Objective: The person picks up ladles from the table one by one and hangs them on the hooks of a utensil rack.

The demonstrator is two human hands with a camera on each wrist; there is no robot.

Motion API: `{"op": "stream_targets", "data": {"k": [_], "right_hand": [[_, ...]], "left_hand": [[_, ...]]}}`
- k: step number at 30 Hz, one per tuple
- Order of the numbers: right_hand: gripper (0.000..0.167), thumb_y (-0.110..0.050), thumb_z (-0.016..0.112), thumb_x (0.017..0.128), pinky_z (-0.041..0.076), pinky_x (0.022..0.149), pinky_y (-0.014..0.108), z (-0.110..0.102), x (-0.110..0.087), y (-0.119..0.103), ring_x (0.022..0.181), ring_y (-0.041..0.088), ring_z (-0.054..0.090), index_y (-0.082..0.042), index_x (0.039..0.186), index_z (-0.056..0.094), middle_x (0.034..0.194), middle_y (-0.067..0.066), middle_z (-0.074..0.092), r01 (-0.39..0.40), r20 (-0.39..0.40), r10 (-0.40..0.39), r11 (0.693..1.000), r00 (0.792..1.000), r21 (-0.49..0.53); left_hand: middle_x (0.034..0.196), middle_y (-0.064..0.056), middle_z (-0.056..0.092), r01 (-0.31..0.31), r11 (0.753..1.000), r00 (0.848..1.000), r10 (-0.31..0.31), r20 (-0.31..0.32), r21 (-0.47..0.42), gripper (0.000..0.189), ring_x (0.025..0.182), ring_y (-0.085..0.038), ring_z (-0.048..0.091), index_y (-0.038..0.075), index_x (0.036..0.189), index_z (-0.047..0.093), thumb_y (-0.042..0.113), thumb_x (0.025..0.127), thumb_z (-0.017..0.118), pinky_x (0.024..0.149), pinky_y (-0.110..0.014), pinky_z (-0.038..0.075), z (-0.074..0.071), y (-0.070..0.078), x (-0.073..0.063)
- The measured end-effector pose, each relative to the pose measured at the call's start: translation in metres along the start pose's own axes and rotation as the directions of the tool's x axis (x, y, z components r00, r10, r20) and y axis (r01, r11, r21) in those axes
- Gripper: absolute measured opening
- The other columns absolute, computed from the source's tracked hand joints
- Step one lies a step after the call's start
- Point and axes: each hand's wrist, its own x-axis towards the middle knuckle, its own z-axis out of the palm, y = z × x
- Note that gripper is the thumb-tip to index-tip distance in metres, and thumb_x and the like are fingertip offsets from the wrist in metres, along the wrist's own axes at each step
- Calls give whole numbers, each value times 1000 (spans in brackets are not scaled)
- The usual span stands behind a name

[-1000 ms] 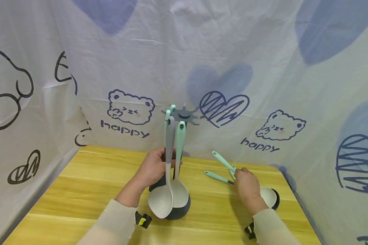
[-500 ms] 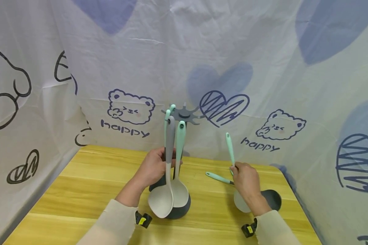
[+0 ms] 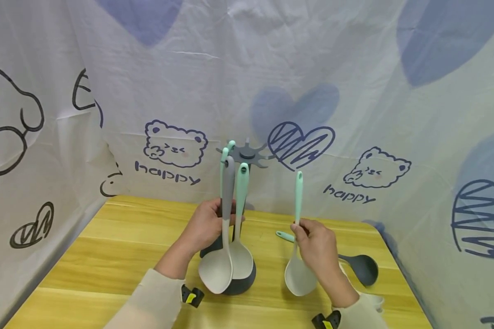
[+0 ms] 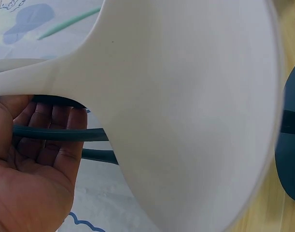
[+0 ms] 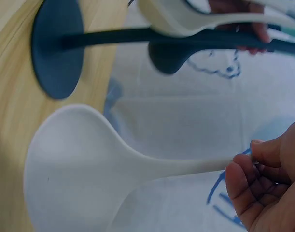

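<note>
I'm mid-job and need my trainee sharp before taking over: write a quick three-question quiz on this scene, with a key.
1. Which hand holds the mint-handled white spoon to the right of the stand in the head view?
A) left
B) right
C) both

2. True or false: in the head view, that spoon is held with its head higher than its handle.

3. Fill in: in the head view, the dark ladle at the far right lies on the ____.

Key:
1. B, the right hand.
2. False; the head is at the bottom, the handle pointing up.
3. Table.
</note>
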Motion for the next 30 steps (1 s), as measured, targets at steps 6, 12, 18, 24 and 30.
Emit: {"op": "stream_targets", "data": {"k": [6, 12, 18, 24, 30], "right_hand": [[11, -19, 74, 100, 44, 54, 25, -10, -9, -24, 63, 13, 56, -10, 97, 81, 74, -1, 67, -2, 17, 0, 993, 1000, 114], [10, -18, 74, 101, 49, 55, 24, -22, -14, -47, 66, 11, 59, -11, 99, 82, 77, 0, 68, 17, 27, -23, 979, 999, 201], [8, -15, 75, 99, 48, 53, 24, -31, -19, -62, 65, 9, 57, -12, 95, 81, 74, -3, 65, 81, 11, -86, 966, 996, 246], [5, -12, 77, 97, 47, 51, 24, -39, -24, -73, 63, 6, 55, -13, 93, 81, 72, -8, 64, 178, -50, -171, 950, 984, 255], [9, -8, 78, 95, 48, 52, 23, -45, -30, -84, 67, 4, 54, -16, 92, 80, 77, -9, 65, 315, -99, -300, 912, 949, 261]], "left_hand": [[102, -6, 77, 9, 1000, 1000, -9, -2, 0, 20, 100, -23, 69, 7, 109, 74, 17, 93, 82, 86, -37, 54, 1, -2, 0], [100, -8, 76, 1, 1000, 1000, -1, 1, -20, 21, 97, -22, 70, 5, 110, 74, 15, 93, 82, 85, -36, 55, 1, -3, 0], [104, -7, 77, 13, 1000, 1000, -13, -6, -8, 20, 102, -23, 70, 6, 110, 74, 16, 94, 82, 87, -38, 54, 1, -2, 1], [107, -6, 77, 31, 1000, 999, -31, -6, -1, 20, 106, -25, 69, 8, 110, 74, 17, 94, 81, 88, -40, 54, 1, -2, 1], [108, -5, 77, 54, 999, 999, -54, -5, -2, 20, 107, -25, 69, 10, 110, 74, 16, 93, 81, 89, -41, 55, 1, -2, 2]]}}
